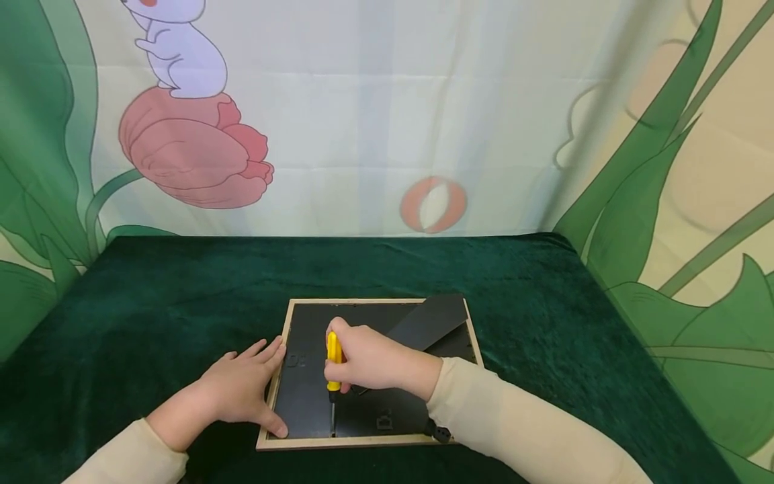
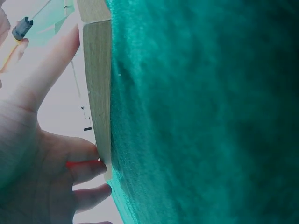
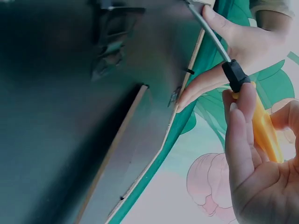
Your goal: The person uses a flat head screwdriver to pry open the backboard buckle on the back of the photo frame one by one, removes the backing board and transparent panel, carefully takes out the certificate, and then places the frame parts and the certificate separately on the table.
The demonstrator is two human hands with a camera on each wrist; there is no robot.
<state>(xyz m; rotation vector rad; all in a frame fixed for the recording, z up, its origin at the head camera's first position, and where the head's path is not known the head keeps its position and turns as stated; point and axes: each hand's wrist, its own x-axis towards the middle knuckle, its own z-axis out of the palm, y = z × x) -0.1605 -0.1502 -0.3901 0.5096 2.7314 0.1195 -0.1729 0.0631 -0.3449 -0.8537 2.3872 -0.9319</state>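
A picture frame (image 1: pixel 357 441) with a light wooden edge lies back side up, its black backing board (image 1: pixel 308 403) showing. My right hand (image 1: pixel 375 356) grips the yellow handle of a screwdriver (image 1: pixel 334 356), held upright. The metal shaft points down, its tip at the near inner edge of the frame. My left hand (image 1: pixel 242 386) rests on the frame's left side with fingers spread, thumb on the near left corner. In the right wrist view, small dark tabs (image 3: pixel 188 71) stick out along the frame's inner edge. A black stand leg (image 1: pixel 435 323) slants across the backing to the far right corner.
Dark green velvet cloth (image 1: pixel 181 302) covers the table beneath the frame. A small black piece (image 1: pixel 440 433) shows at the near edge beside my right sleeve. Behind the table hangs a printed curtain (image 1: pixel 338 134).
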